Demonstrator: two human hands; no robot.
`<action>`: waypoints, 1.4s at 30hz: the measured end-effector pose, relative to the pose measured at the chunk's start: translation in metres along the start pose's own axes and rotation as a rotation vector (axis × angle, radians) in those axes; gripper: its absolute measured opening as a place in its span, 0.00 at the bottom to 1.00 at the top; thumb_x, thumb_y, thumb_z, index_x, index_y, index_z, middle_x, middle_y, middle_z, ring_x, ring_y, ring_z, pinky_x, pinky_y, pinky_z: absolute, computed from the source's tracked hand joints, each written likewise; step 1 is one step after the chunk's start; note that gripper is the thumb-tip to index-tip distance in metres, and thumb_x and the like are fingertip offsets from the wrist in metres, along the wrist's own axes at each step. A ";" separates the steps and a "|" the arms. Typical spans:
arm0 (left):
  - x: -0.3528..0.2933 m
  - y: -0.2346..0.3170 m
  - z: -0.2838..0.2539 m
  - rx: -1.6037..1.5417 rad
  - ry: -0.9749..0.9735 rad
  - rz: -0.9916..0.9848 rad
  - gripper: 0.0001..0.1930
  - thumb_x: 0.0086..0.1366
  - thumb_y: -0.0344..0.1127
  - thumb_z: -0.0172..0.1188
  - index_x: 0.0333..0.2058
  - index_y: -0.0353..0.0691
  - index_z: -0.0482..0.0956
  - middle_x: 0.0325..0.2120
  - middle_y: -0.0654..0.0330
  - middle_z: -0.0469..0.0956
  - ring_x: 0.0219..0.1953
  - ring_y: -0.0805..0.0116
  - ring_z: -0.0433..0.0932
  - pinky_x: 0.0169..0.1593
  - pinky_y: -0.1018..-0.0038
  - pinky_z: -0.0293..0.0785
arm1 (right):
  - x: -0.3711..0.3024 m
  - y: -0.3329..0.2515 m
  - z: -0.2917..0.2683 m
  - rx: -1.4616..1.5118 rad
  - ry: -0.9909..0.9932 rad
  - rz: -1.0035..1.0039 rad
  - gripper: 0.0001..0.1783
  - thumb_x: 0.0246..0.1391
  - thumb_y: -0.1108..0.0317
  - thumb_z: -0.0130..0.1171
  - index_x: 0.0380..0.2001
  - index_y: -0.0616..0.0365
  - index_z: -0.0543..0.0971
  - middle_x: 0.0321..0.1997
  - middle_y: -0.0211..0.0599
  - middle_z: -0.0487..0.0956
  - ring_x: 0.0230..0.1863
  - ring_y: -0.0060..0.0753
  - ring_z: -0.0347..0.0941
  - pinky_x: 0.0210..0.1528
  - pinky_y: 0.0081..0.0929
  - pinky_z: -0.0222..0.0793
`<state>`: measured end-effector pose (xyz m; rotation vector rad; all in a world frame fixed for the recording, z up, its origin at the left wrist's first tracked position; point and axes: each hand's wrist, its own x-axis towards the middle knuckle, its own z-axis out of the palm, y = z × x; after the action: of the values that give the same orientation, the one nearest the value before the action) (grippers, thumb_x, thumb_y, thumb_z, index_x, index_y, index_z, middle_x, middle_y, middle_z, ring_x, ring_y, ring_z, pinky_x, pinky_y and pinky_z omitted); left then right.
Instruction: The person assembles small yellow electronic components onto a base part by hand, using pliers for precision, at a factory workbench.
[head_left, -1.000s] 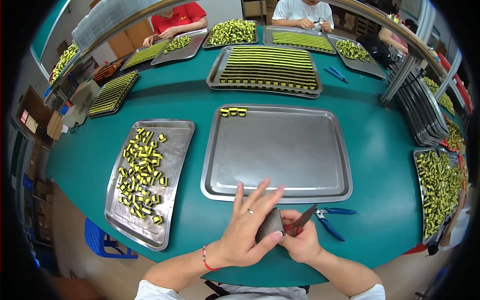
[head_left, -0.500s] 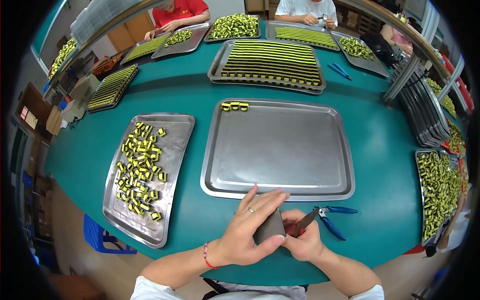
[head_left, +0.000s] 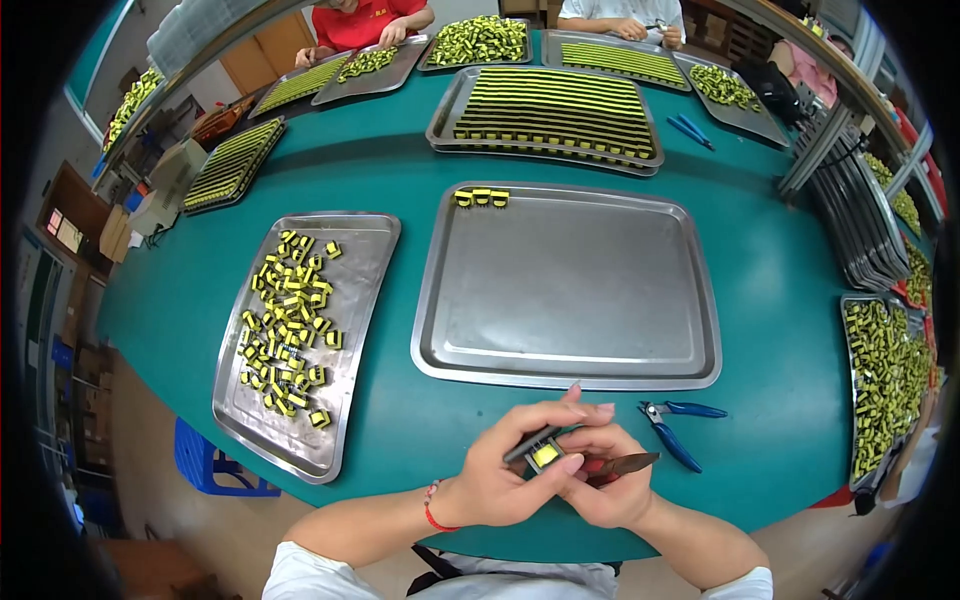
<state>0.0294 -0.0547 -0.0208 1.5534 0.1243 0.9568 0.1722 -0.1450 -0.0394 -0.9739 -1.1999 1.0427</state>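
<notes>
Two hands (head_left: 505,470) hold a yellow-black component (head_left: 545,455) and pointed tool (head_left: 634,463).

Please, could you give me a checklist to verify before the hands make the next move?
1. Small yellow-and-black part held between left hand and right hand: ok.
2. Hands otherwise free: not ok; the left has a dark flat piece, the right a blade-shaped tool.
3. Held part undamaged: cannot tell; too small.
4. Three similar parts in the middle tray's far left corner: ok.
5. Loose parts in the left tray: ok.
6. Blue-handled cutters apart from the hands: ok.
</notes>
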 end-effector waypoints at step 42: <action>0.003 -0.003 -0.005 0.213 0.077 0.023 0.22 0.64 0.16 0.52 0.56 0.38 0.62 0.55 0.42 0.73 0.62 0.50 0.71 0.71 0.50 0.45 | 0.008 -0.008 -0.003 0.270 0.020 0.199 0.19 0.58 0.83 0.56 0.53 0.69 0.70 0.46 0.49 0.79 0.45 0.35 0.80 0.46 0.31 0.81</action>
<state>0.0297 -0.0483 -0.0227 1.7163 0.2705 1.0487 0.1763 -0.1396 -0.0301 -0.9003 -0.9288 1.3120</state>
